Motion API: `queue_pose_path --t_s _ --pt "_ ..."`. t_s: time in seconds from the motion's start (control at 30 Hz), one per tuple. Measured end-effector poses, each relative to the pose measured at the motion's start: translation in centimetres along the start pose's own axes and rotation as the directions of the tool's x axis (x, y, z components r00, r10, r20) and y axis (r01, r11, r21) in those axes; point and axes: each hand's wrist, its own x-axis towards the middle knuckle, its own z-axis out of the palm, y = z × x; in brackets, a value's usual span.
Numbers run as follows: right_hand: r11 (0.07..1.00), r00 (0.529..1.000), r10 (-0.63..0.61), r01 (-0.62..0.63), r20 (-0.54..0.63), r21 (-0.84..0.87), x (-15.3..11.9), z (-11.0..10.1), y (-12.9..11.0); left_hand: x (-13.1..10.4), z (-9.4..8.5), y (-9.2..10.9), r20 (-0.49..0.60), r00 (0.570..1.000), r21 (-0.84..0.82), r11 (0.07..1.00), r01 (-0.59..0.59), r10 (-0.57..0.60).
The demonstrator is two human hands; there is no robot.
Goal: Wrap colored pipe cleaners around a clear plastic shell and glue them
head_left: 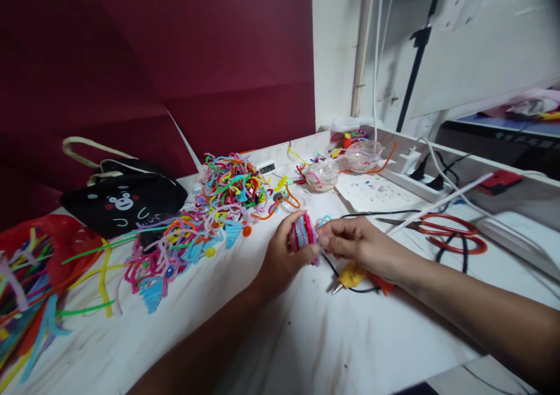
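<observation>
Striped piece: the small bundle [301,233] of pink, red and light blue fuzzy strips was held up over the middle of the worktop [306,336], between the two hands.
Left hand: the left hand [282,252] was closed around the striped bundle, thumb across its lower front and fingers behind.
Right hand: the right hand [356,243] was at the bundle's right side, its grip narrow, thumb and forefinger drawn together; I could not tell whether a strand was pinched there.
Glue gun: the yellow glue gun [351,275] lay just below the right hand, metal nozzle towards the worktop's front edge.
Scissors: the red-handled scissors [455,231] lay open-handled towards the right edge, near a black cable.
Pipe cleaners: a tangled multicoloured heap [236,179] sat by the back edge, with more strewn towards the left.
Bags: a black bag [126,205] stood near the back edge, left of the heap; a red plastic bag [74,249] lay farther left.
Bowls: two clear bowls [321,176] stood near the back right corner, beside a white sheet [371,195].
Power strip: the white power strip [411,179] lay along the right edge, plugs in it.
</observation>
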Motion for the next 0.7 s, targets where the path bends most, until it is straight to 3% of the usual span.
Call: queue_pose_path --t_s 0.27,0.5,0.7 --pt "0.997 0.994 -0.042 0.048 0.1 -0.058 -0.3 0.3 0.7 0.1 -0.1 -0.2 -0.017 0.999 -0.082 0.996 0.033 -0.035" --pt "0.991 0.991 -0.084 0.095 0.105 -0.099 0.0 0.3 1.2 -0.4 0.2 0.2 0.01 0.998 -0.15 0.987 0.066 -0.065" --pt "0.967 0.985 -0.14 0.158 0.101 -0.199 -0.2 0.6 1.1 -0.5 0.7 0.7 -0.067 0.991 -0.151 0.983 0.105 -0.116"
